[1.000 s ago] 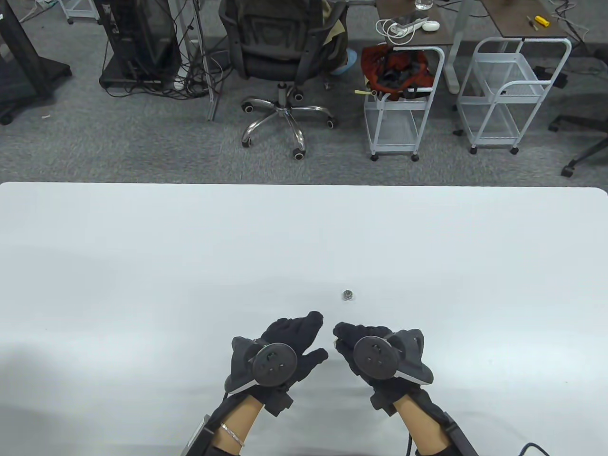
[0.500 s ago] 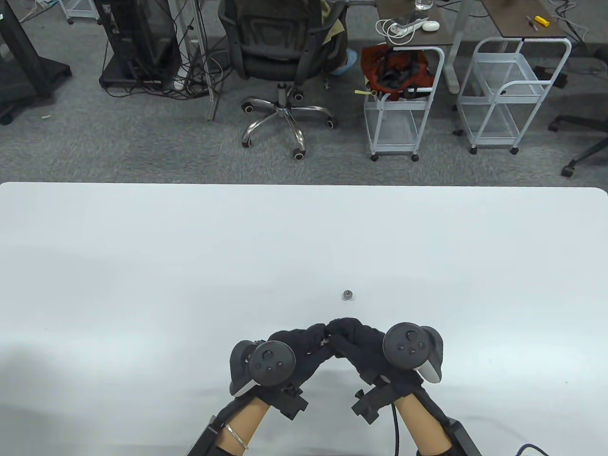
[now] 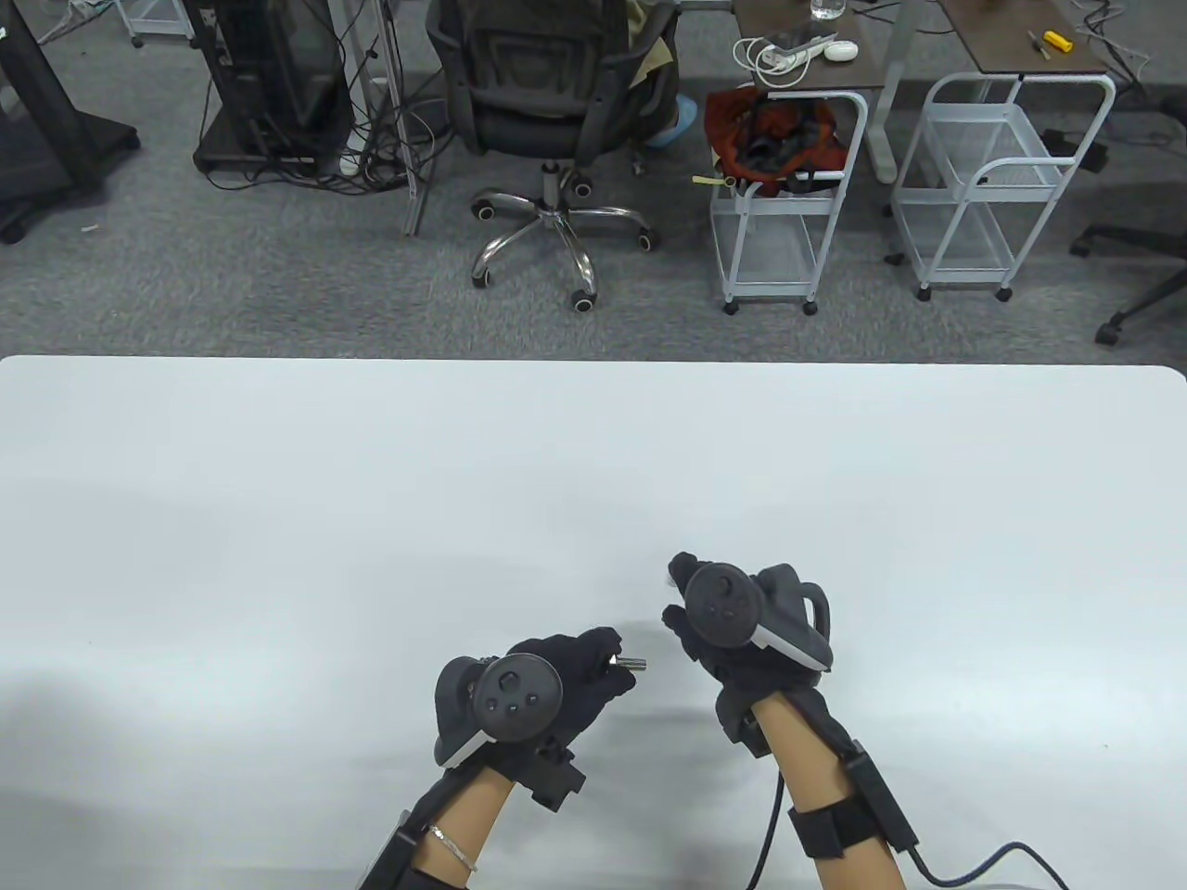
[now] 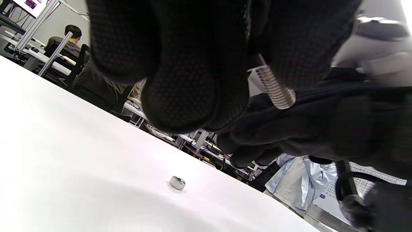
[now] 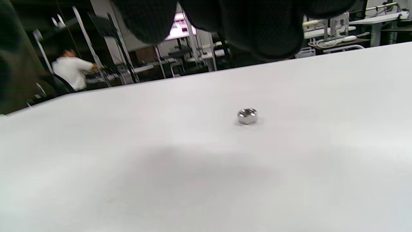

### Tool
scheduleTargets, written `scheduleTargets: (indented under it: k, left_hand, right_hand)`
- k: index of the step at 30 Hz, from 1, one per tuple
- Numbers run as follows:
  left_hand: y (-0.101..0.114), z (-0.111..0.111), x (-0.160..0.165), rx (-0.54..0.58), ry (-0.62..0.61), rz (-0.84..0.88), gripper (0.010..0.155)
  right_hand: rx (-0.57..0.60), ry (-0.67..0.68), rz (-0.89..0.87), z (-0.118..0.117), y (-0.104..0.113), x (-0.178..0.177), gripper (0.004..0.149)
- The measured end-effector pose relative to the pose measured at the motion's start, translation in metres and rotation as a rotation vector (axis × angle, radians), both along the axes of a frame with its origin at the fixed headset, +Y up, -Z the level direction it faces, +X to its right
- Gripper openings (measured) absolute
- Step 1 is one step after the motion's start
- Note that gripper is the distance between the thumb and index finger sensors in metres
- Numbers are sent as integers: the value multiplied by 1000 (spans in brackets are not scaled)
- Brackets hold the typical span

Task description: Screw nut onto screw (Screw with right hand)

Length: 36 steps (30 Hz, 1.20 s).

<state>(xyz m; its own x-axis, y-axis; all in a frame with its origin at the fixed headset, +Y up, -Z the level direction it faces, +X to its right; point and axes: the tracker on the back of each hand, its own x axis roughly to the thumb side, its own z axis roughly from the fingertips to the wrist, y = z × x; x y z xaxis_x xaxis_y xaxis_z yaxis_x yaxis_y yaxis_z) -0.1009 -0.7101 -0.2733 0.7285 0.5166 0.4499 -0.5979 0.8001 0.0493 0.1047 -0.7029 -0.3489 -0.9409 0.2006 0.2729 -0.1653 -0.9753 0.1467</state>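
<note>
My left hand [image 3: 614, 663] grips a small steel screw [image 3: 634, 662] by its head end, with the threaded shaft sticking out to the right. The shaft shows between the fingers in the left wrist view [image 4: 276, 91]. A silver hex nut [image 5: 247, 116] lies loose on the white table [image 3: 371, 519]. It also shows in the left wrist view [image 4: 177, 182]. My right hand [image 3: 675, 591] hovers just over the nut with thumb and finger apart and holds nothing. In the table view the right fingers hide the nut.
The table's far edge runs across the middle of the table view. Beyond it stand an office chair [image 3: 547, 102] and two white wire carts [image 3: 788, 213]. A cable [image 3: 983, 862] trails from my right forearm.
The hands met near the table's front, then parted. The left hand now holds the screw. The right hand moved forward to above the nut.
</note>
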Motion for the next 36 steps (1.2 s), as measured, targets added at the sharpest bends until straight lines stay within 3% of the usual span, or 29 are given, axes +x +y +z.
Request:
scheduleTargets:
  k: [9, 13, 18, 27, 30, 36]
  left_hand:
    - [0, -1, -3, -29, 0, 7, 50]
    - [0, -2, -4, -39, -2, 19, 50]
    - [0, -2, -4, -42, -6, 25, 51]
    - [0, -3, -4, -52, -6, 28, 51]
    - [0, -3, -5, -55, -2, 28, 52]
    - [-1, -3, -4, -55, 8, 33, 52]
  right_hand:
    - [-185, -123, 140, -55, -41, -22, 63]
    - [-205, -151, 193, -66, -55, -30, 57]
    - [-59, -128, 405, -70, -57, -44, 49]
    - [-2, -127, 432, -70, -57, -49, 43]
    - [-30, -118, 390, -69, -53, -45, 45]
    - [-25, -66, 145, -52, -30, -31, 49]
